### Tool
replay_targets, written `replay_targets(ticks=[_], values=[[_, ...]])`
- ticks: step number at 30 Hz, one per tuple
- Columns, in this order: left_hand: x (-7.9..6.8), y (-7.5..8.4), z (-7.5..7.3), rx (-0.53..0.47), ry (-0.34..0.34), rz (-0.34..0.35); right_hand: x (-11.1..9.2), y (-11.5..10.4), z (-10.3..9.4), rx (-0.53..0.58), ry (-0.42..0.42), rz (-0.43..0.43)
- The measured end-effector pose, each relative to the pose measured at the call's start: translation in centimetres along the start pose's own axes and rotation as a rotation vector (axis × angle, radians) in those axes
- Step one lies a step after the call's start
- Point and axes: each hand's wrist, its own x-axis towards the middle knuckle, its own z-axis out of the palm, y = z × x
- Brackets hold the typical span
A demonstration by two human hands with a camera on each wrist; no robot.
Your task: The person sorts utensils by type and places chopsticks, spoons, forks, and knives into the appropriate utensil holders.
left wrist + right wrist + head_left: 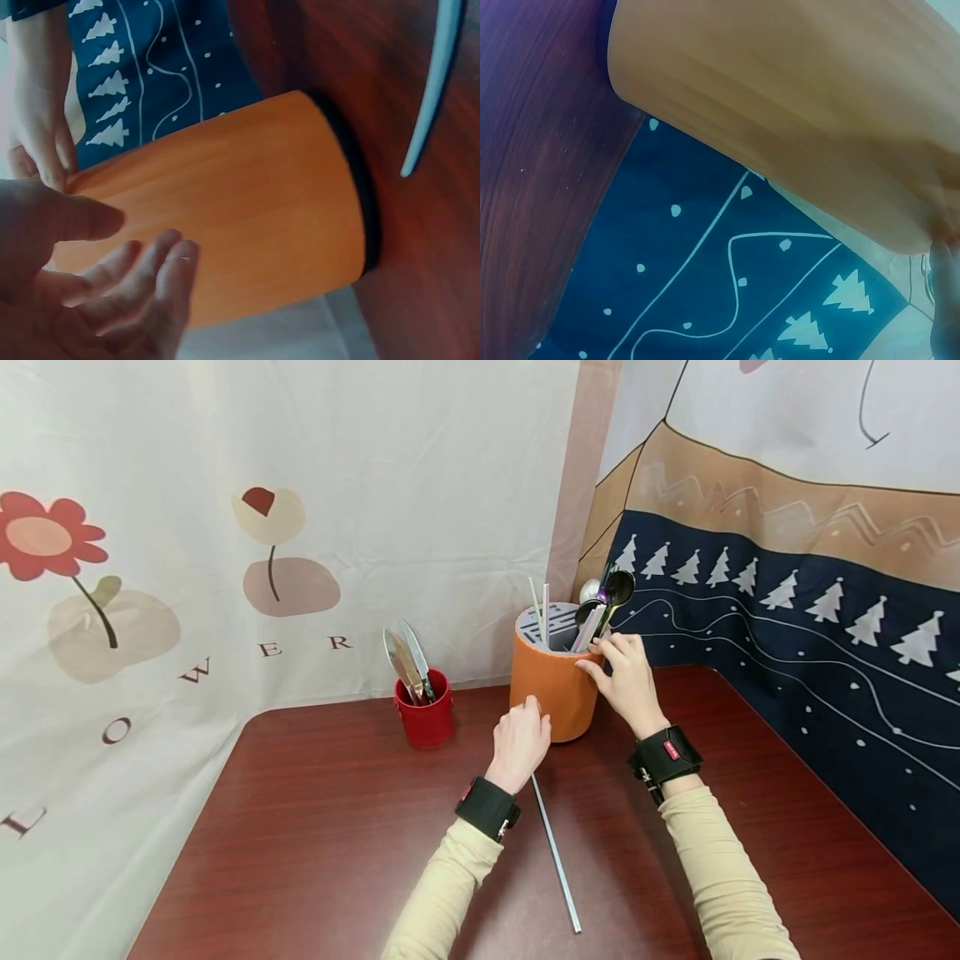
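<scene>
An orange utensil holder with a slotted grey top stands upright near the back of the table. My right hand holds its rim at the right, thumb against the outer wall, fingertips right at the edge. Spoons and slender pale sticks rise from the top. In front of the holder is my left hand; the left wrist view shows its fingers loosely bent and apart from the thumb, with nothing between them. Below it a thin silvery-blue chopstick lies on the table.
A red cup with several knives in it stands left of the holder. The dark red wooden table meets a pale printed curtain behind and a navy tree-patterned cloth on the right.
</scene>
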Motion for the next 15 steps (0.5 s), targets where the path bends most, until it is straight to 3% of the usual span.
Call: replay_targets(ticks=[5, 11, 15], values=[[-1.3, -0.1, 0.9, 0.053, -0.124, -0.075, 0.0, 0.1, 0.0, 0.008, -0.002, 0.007], [-2.6, -0.3, 2.4, 0.061, -0.381, -0.219, -0.1, 0.1, 0.0, -0.002, -0.002, 0.009], [-3.3, -0.2, 3.1, 0.07, -0.509, -0.276, -0.1, 0.1, 0.0, -0.004, -0.003, 0.005]])
